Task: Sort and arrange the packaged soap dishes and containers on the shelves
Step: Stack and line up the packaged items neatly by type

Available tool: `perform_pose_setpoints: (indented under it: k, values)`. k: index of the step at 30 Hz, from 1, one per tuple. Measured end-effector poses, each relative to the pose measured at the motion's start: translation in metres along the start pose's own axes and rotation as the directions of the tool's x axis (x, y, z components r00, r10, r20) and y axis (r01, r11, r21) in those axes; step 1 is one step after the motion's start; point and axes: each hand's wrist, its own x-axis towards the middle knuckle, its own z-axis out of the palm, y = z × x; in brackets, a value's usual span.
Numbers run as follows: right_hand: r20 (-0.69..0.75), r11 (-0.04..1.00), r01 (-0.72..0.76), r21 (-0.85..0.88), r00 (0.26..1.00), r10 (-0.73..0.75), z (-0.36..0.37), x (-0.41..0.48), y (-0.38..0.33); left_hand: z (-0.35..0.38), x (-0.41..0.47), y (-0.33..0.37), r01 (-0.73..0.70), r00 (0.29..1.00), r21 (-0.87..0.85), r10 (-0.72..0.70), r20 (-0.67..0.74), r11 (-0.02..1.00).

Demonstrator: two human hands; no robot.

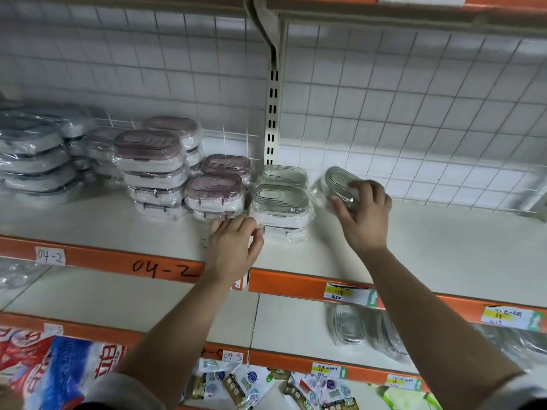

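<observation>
Holding in your right hand: a wrapped grey-lidded soap dish. It is tilted, your fingers are curled over its near edge, and it sits just right of the grey stack above the shelf.
Left hand: low at the front foot of the grey stack, beside the short pink stack. The thumb is at the plastic wrap, but whether it pinches anything, you can't tell from here.
Likely spot: on top of the grey stack, colour with colour.
Landing it: level the dish first, lid up, long side matching the ones below. Then lower it straight down instead of sliding it in.
Steadying: let your left hand brace the stack's front, since film on film looks slippery.
Neighbours: the pink stack touches the grey one, so a nudge could shift both.
Blurred: the dish in hand, so its latch side is unclear.
Hidden: how many dishes sit in the rear grey pile.
Below: more wrapped dishes on the lower shelf, smeared and partly behind your right forearm.
</observation>
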Motion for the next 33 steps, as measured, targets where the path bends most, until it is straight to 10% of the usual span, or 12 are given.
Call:
perform_pose_setpoints:
  k: [15,33]
  values:
    - [0.347,0.995,0.078,-0.062,0.937,-0.051,0.083,0.090,-0.068,0.005,-0.002,-0.003,-0.029,0.999,0.012,0.030,-0.030,0.999]
    - [0.262,0.996,0.041,-0.084,0.965,-0.017,0.016,0.023,-0.023,-0.006,-0.001,0.003,0.060,0.992,0.081,-0.068,0.102,0.995]
